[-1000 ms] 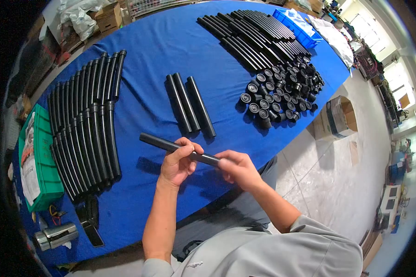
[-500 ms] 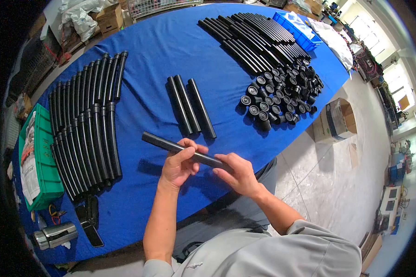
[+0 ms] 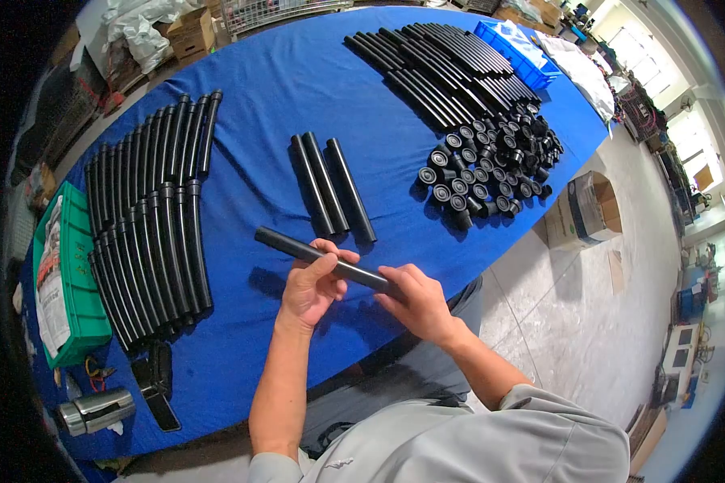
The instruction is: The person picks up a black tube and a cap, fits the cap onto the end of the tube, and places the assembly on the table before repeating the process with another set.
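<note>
A black tube (image 3: 286,244) is held in the air over the blue cloth, slanting down to the right. Around its middle are the fingers of my left hand (image 3: 312,288). My right hand (image 3: 417,302) grips its lower right end and hides that end. Just beyond my hands, three black tubes (image 3: 350,189) lie on the cloth. Many black round caps (image 3: 459,187) are heaped to the right, below rows of plain black tubes (image 3: 427,98). At the left, two rows of black tubes with wider collared ends (image 3: 187,241) lie side by side.
The blue-covered table (image 3: 250,173) carries a green crate (image 3: 89,298) at the left edge, a shiny metal cylinder (image 3: 97,410), a black phone-like object (image 3: 161,409) and a blue bin (image 3: 524,60) at the far right. A cardboard box (image 3: 576,213) stands on the floor to the right.
The held tube has shifted slightly to the right and down along its length. My right hand has closed further round its end, while my left hand has barely moved.
</note>
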A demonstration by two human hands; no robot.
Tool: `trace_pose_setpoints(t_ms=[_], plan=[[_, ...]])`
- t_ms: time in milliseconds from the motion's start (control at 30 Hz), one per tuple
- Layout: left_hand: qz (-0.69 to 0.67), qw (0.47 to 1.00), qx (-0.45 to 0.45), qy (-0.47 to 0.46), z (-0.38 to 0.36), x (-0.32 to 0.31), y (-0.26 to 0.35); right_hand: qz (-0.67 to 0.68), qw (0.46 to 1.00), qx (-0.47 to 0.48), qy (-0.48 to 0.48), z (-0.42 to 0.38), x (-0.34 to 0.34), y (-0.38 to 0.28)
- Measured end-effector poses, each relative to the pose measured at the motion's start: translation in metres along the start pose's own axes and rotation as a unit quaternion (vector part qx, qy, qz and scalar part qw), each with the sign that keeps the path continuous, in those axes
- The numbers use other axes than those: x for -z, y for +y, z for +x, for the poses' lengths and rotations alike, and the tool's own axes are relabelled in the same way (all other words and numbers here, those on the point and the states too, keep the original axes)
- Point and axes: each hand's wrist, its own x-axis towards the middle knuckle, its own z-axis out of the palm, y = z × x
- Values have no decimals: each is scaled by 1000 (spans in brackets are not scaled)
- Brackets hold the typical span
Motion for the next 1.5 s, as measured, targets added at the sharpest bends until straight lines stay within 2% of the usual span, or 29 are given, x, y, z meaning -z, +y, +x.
trace_pose_setpoints(t_ms=[33, 67, 100, 133, 167, 267, 300, 400, 433, 533, 567, 600, 633, 733, 767, 867, 900, 933, 1000, 1033, 1067, 1100, 1133, 1167, 1267, 1300, 1400, 1433, 1500], plan=[[-5, 1000, -2, -8, 2, 4, -1, -14, 1000, 5, -6, -1, -3, 1], [-7, 1000, -3, -20, 3, 6, -1, 100, 985, -127, -56, 1, 1, -5], [-9, 1000, -4, -30, 4, 9, -1, 211, 938, -256, -105, 5, 8, -15], [-10, 999, -6, -38, 3, 12, 0, 315, 858, -376, -151, 6, 11, -21], [-5, 999, -9, -41, 2, 13, -1, 447, 761, -449, -140, 6, 11, -15], [9, 999, -17, -39, 3, 8, -1, 345, 841, -392, -142, 3, 9, -14], [13, 999, -15, -27, 1, 3, 0, 191, 943, -246, -116, 1, 9, -13], [-21, 999, 12, -23, 0, 1, 1, -39, 998, -21, -38, -1, 7, -2], [-41, 999, 24, -26, 0, 1, 2, -40, 999, -12, -36, -1, 5, -1], [-5, 999, 15, -32, 1, 8, 0, 73, 990, -102, -58, -2, 4, -4], [0, 999, 12, -34, 1, 8, 0, 313, 896, -303, -84, -2, 6, -1], [5, 999, 9, -36, 1, 6, 0, 520, 705, -472, -100, -2, 10, 4], [9, 999, 6, -38, 0, 6, 0, 561, 666, -481, -104, -1, 14, 8], [19, 999, 8, -35, 0, 6, 1, 265, 891, -338, -147, 3, 19, -14], [15, 999, 9, -35, 0, 7, 1, 89, 989, -94, -77, 3, 12, -9], [4, 999, 12, -41, 2, 7, 1, 92, 985, -119, -83, -5, 10, -10], [2, 999, 11, -43, 1, 7, 2, 229, 940, -231, -99, -4, 11, -8], [1, 999, 10, -43, 0, 7, 2, 358, 864, -335, -113, -3, 14, -6], [2, 999, 10, -46, 0, 6, 2, 576, 628, -507, -127, -2, 19, -2], [3, 999, 10, -48, 0, 6, 3, 564, 633, -512, -139, -3, 18, -1], [6, 999, 11, -48, 1, 5, 3, 441, 787, -412, -127, -5, 15, -3], [8, 999, 12, -47, 1, 6, 4, 296, 903, -292, -109, -6, 11, -6], [10, 999, 15, -45, 0, 6, 3, 138, 974, -159, -86, -9, 8, -8], [10, 999, 15, -44, -1, 6, 1, 39, 996, -50, -61, -7, 8, -3], [12, 998, 16, -51, 0, 8, 2, 204, 925, -284, -151, -10, 9, -11], [12, 998, 18, -56, 0, 10, 3, 420, 748, -481, -181, 1, 21, -18], [23, 997, 25, -62, -1, 11, 2, 562, 625, -509, -183, -2, 21, -8], [28, 997, 26, -62, -1, 12, 3, 493, 688, -496, -193, -4, 21, -11], [19, 1000, 17, -14, -4, -2, 4, 313, 887, -317, -123, -10, 10, -6]])
